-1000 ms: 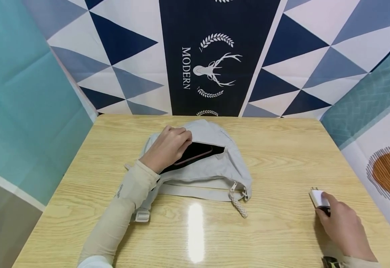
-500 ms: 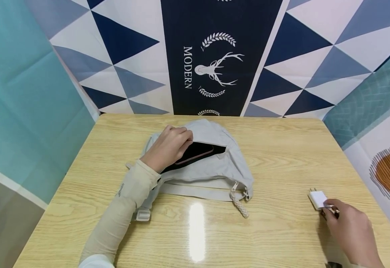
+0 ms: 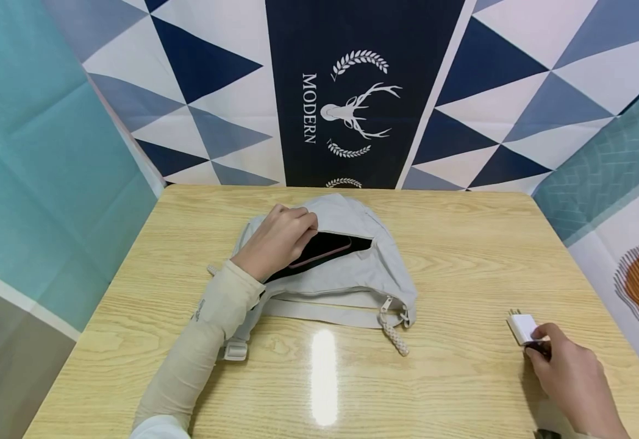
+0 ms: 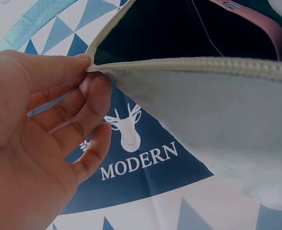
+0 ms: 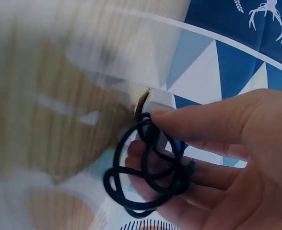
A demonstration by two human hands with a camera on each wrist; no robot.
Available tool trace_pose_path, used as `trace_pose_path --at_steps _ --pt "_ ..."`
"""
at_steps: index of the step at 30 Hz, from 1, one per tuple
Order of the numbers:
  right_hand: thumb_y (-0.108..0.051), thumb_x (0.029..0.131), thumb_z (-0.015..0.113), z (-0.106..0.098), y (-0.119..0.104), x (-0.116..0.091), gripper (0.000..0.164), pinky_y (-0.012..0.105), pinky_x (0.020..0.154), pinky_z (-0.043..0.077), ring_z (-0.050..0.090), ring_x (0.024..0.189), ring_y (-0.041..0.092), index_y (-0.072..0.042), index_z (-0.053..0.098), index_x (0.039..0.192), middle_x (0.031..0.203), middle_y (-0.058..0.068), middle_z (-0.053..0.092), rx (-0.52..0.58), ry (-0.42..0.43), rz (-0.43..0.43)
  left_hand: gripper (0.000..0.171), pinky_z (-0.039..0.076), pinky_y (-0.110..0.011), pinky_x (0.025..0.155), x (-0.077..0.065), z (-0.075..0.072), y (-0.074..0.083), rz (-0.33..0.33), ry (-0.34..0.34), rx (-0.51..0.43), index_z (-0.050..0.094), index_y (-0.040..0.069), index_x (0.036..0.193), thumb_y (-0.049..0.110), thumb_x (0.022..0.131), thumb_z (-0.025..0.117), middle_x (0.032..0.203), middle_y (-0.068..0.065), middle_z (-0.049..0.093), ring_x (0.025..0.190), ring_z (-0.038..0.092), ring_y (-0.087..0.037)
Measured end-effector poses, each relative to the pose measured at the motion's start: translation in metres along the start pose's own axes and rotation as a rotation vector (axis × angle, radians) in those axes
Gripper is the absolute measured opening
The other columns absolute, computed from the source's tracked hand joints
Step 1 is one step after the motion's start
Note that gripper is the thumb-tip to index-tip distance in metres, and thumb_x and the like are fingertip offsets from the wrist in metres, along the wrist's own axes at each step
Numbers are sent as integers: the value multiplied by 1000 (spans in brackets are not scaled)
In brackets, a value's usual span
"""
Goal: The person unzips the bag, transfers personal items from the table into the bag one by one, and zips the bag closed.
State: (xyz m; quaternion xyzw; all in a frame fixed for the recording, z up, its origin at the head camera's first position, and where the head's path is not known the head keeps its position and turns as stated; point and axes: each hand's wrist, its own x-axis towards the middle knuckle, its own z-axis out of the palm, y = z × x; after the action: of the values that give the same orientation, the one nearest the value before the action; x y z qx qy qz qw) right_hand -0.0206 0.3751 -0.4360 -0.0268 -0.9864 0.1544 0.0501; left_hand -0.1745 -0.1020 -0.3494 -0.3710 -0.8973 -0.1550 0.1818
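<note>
A light grey fabric waist bag [image 3: 347, 213] lies on the table with its zipped pocket agape. My left hand [image 3: 283, 238] pinches the pocket's zipper edge between thumb and index finger and holds it up, clearer in the left wrist view. Inside the dark pocket shows a pink-edged phone [image 4: 256, 19], partly covered by the bag. At the right, a white charger plug [image 3: 522, 328] points its metal prongs away from me. My right hand [image 3: 572, 372] grips the charger's near end together with a black cable [image 5: 146, 177], looped in a small bundle beside the fingers.
A wooden table [image 3: 451, 262] bears everything, with a patterned cloth [image 3: 363, 110] upright along its back edge. A braided zipper pull [image 3: 393, 335] hangs from the bag's right end. Near its left end is a strap buckle [image 3: 235, 350].
My right hand has shifted its hold from the top of the charger back to its near end and the cable, uncovering more of the white plug. The left hand keeps its hold on the bag.
</note>
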Motion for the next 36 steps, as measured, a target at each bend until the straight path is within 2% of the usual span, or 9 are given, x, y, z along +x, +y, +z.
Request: trace_pose_path --at_steps 5,9,13,17,20,22,25,29,36 --pt "3 80 74 -1 -6 0 21 47 49 43 62 62 34 0 58 94 76 19 67 3 107 -47 12 41 -36 75 1 0 -1 2 4 -1 64 10 86 6 97 63 80 0 60 69 50 -13" --pt "7 75 75 -3 -14 1 21 53 51 45 64 65 39 2 61 90 78 23 67 26 205 -109 11 40 -35 74 2 -2 -2 -2 8 -2 65 8 86 6 97 63 80 0 60 69 49 -13" --pt "11 72 77 -5 -24 4 23 41 48 45 64 63 33 2 64 88 77 22 68 29 277 -162 11 40 -35 75 2 -3 -3 -5 10 -6 66 9 87 6 97 64 81 0 61 70 51 -13" --pt "10 70 80 -9 -35 8 25 18 48 39 60 61 17 1 65 88 76 18 68 36 324 -216 11 41 -35 75 1 -3 -3 -3 18 -5 64 10 86 6 97 64 82 0 62 71 52 -13" --pt "9 70 81 -10 -45 10 26 10 52 36 60 62 16 0 66 89 76 16 68 43 353 -262 11 42 -36 76 1 -2 -3 2 25 -1 64 11 86 6 97 64 83 0 63 72 53 -13" --pt "8 70 81 -11 -53 11 27 9 53 37 62 63 21 -1 66 90 77 15 68 46 357 -288 11 42 -36 77 1 -2 -3 7 31 0 65 10 87 6 97 63 83 -1 64 73 54 -13" --pt "8 69 81 -10 -65 14 29 11 55 40 64 66 27 -1 66 90 79 13 68 44 366 -340 10 43 -36 78 2 -2 -4 13 39 -2 67 9 88 6 97 63 84 -1 64 74 55 -13" --pt "8 67 81 -9 -81 19 30 22 60 47 65 70 25 -2 66 91 82 9 68 41 390 -445 11 43 -36 77 2 -2 -4 19 50 -6 67 8 87 6 97 63 83 -1 64 73 55 -13" --pt "3 80 70 -3 -107 27 15 37 62 52 64 76 19 -3 65 93 86 9 67 66 370 -583 10 41 -35 75 3 0 -2 24 40 -1 66 9 87 6 97 64 82 -1 62 72 53 -13"
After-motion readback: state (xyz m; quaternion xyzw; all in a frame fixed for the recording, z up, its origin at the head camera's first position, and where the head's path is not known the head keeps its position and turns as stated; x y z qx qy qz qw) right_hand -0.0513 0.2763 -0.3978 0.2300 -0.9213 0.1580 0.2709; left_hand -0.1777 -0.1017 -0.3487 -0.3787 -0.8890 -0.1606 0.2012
